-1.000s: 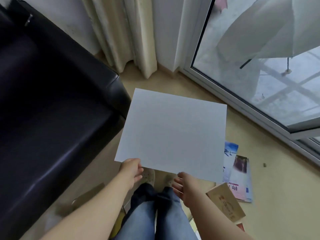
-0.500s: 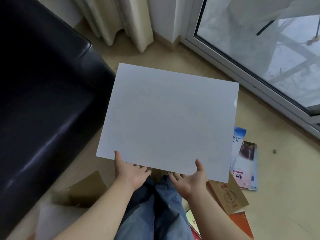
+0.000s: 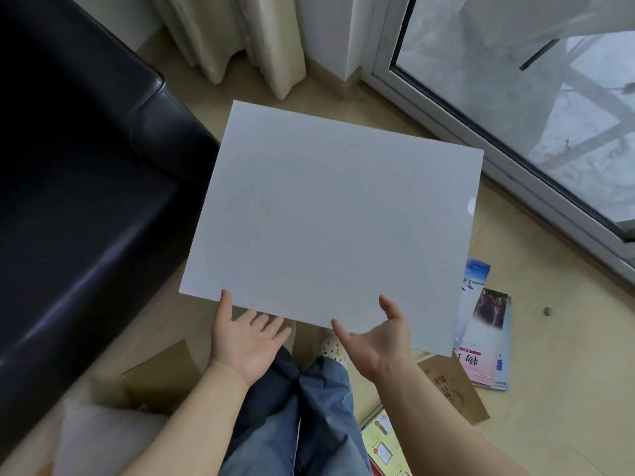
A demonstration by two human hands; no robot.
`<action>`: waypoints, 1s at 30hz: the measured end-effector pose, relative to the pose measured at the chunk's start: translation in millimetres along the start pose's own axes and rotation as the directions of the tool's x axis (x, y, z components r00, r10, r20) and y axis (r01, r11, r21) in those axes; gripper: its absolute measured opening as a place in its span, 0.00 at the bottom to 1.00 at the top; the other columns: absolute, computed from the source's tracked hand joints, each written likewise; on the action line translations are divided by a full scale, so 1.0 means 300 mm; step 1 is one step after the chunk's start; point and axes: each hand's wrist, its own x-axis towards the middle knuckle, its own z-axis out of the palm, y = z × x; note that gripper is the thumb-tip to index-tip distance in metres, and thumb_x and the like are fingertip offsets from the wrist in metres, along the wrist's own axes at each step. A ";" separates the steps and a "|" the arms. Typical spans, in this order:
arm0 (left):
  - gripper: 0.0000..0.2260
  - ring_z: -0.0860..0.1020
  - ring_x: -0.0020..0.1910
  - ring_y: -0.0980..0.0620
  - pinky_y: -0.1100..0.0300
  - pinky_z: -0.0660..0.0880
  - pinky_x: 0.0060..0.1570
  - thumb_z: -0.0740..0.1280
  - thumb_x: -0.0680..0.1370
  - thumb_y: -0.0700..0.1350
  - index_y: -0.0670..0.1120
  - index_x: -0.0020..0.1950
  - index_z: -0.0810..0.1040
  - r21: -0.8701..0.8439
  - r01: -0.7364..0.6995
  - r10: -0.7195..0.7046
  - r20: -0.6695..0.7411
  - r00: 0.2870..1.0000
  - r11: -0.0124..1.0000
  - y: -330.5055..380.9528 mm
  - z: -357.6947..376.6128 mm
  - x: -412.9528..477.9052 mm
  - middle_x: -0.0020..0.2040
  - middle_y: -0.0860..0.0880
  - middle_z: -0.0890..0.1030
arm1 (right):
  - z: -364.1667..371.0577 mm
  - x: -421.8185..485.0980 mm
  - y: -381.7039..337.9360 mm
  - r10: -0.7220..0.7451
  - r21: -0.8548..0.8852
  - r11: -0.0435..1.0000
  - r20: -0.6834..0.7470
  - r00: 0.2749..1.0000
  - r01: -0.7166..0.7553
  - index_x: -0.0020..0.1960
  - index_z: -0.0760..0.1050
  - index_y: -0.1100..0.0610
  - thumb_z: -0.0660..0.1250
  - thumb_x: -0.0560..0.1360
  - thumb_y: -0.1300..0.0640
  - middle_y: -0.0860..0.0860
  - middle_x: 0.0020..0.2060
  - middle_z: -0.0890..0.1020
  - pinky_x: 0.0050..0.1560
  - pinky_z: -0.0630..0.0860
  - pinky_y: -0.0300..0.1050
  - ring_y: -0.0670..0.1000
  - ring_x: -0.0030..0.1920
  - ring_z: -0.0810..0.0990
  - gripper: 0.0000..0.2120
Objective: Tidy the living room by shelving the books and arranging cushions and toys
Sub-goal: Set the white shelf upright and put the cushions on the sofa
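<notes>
Head view, looking down. Nearest to us are our legs in blue jeans (image 3: 309, 417). Just past them a pale slipper with dark dots (image 3: 330, 348) stands on the beige floor (image 3: 567, 389).

We note the left hand (image 3: 245, 341) palm up, with its fingers spread and fairly straight. Their tips run under the near edge of the white sheet (image 3: 330, 221) and the thumb lies on its top face, so the edge is pinched between thumb and fingers. The right hand (image 3: 378, 338) is set the same way and pinches the same edge further right.

The white sheet is held in the air in front of us, above the floor, and its far left corner points toward the curtain. Its face is blank, with a small rounded notch on the right edge.

On the floor to our left we see a flat piece of brown cardboard (image 3: 161, 376). Nearer the bottom corner is a pale soft object (image 3: 103, 438); we cannot tell what it is.

To our right, loose books lie overlapping:
- a yellow booklet (image 3: 381, 441) beside the right leg
- a brown booklet (image 3: 457, 389)
- a pink-covered book (image 3: 484, 352)
- a blue-covered book (image 3: 476, 273), partly hidden under the sheet

A black leather sofa (image 3: 86, 201) fills the left side. Farthest off, a cream curtain (image 3: 240, 39) hangs to the floor, and a white-framed glass door (image 3: 515, 97) runs along the right.
</notes>
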 end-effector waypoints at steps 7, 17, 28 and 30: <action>0.29 0.60 0.74 0.42 0.44 0.61 0.67 0.58 0.79 0.51 0.41 0.76 0.53 0.111 -0.039 0.029 0.095 0.995 0.993 0.053 0.129 0.060 0.75 0.41 0.60 | 0.106 0.020 -0.097 -0.082 -0.127 0.987 0.130 0.988 0.099 0.76 0.50 0.49 0.62 0.78 0.55 0.66 0.74 0.51 0.67 0.68 0.58 0.68 0.72 0.59 0.32; 0.14 0.74 0.59 0.46 0.51 0.72 0.55 0.60 0.80 0.42 0.42 0.65 0.70 0.688 -0.169 0.241 -0.010 0.970 0.706 0.173 0.445 0.187 0.62 0.44 0.71 | 0.286 0.053 -0.249 -0.348 -0.746 0.577 0.143 0.927 0.332 0.68 0.67 0.61 0.60 0.78 0.57 0.58 0.52 0.78 0.44 0.74 0.46 0.54 0.45 0.79 0.20; 0.39 0.34 0.73 0.36 0.38 0.44 0.71 0.58 0.79 0.39 0.61 0.73 0.30 0.194 -0.051 0.073 0.584 0.809 -0.980 0.248 0.513 0.347 0.75 0.50 0.31 | 0.347 0.209 -0.274 -0.320 -0.383 -0.923 0.733 0.600 -0.024 0.74 0.39 0.39 0.59 0.79 0.57 0.51 0.76 0.39 0.66 0.54 0.70 0.67 0.74 0.40 0.36; 0.38 0.37 0.74 0.34 0.37 0.45 0.71 0.56 0.79 0.36 0.59 0.74 0.31 0.149 -0.033 0.066 0.615 0.786 -0.988 0.245 0.503 0.358 0.76 0.48 0.33 | 0.348 0.233 -0.268 -0.315 -0.318 -0.944 0.778 0.543 -0.091 0.74 0.48 0.42 0.71 0.71 0.57 0.56 0.76 0.53 0.60 0.62 0.73 0.72 0.71 0.53 0.42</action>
